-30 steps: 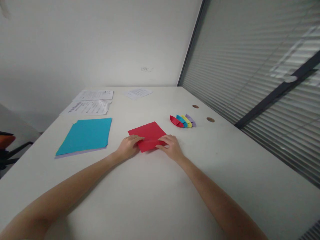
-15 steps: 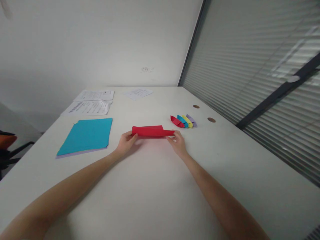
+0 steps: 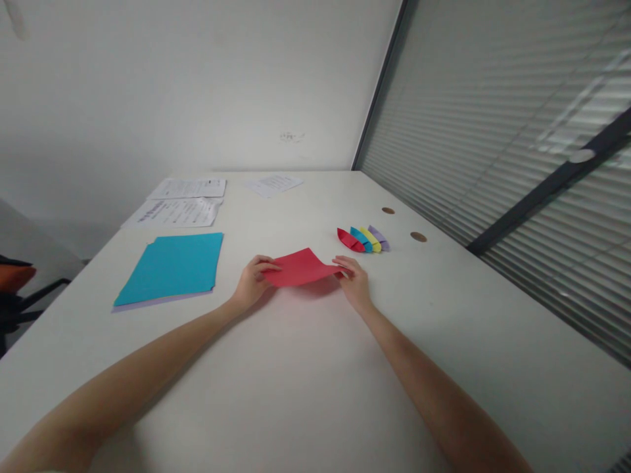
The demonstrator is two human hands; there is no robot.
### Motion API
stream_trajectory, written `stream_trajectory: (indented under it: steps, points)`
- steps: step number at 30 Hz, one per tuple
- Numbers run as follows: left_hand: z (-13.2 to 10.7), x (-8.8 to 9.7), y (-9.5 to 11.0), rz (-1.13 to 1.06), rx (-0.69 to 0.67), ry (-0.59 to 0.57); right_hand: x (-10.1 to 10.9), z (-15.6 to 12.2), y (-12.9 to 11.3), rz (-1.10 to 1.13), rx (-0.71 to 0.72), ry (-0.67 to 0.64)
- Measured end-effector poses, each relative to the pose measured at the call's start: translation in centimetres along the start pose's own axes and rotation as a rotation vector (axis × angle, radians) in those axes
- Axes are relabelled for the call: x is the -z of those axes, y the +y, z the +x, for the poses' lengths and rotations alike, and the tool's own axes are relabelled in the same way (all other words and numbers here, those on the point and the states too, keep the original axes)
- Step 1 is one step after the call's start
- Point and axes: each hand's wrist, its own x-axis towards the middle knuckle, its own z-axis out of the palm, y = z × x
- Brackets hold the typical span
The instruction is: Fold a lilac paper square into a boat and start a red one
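Between my two hands, just over the white table, is a sheet of red paper, slightly bowed, its far corner pointing away from me. My left hand pinches its left side, thumb and fingers closed on the edge. The right corner is held in the fingers of my right hand. Beyond my right hand lie small folded paper boats: a red one, a blue one, a yellow one and a purple one, side by side.
To the left rests a stack of coloured paper, blue on top with purple showing below. Printed sheets lie at the far left, another sheet at the back. A window with blinds borders the right side; a chair stands left.
The red paper was a narrow folded strip and now shows as a wider, opened surface tilted toward me. Both hands have kept hold and turned slightly with it.
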Motion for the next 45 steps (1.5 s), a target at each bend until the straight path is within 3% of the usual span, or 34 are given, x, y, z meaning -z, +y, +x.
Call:
stream_trajectory:
  steps: [4,8,14,18,21,24,27,33,38,45]
  points:
    - [-0.2,0.3,0.5,0.043,-0.041,0.062,0.3,-0.8,-2.5,-0.382,0.162,0.046]
    - [-0.3,0.2,0.3,0.066,0.007,0.135,0.0,-1.8,-4.5,-0.57,0.356,-0.126]
    - [0.0,0.1,-0.5,0.182,0.045,0.197,-0.4,-2.0,-4.8,-0.622,0.363,-0.189]
    - [0.0,-0.1,-0.4,0.15,0.035,0.151,-0.7,-1.8,-4.5,-0.596,0.414,-0.379]
    - [-0.2,-0.4,-0.1,0.171,-0.026,0.11,-1.0,-1.8,-4.3,-0.546,0.412,-0.429]
    - [-0.3,-0.7,-0.1,0.176,0.003,0.238,-1.1,-1.9,-4.0,-0.463,0.383,-0.418]
    - [0.1,-1.0,-0.4,-0.038,0.183,0.396,-1.1,-1.9,-3.5,-0.394,0.337,-0.41]
    - [0.9,-1.1,0.4,-0.772,0.558,0.201,-1.2,-2.0,-3.4,-0.382,0.392,-0.524]
    - [0.9,-0.7,2.0,-0.837,0.72,0.282,-1.3,-2.0,-3.7,-0.398,0.399,-0.637]
    - [0.8,-0.8,2.8,-0.915,0.714,0.321,-1.3,-2.0,-3.4,-0.38,0.392,-0.646]
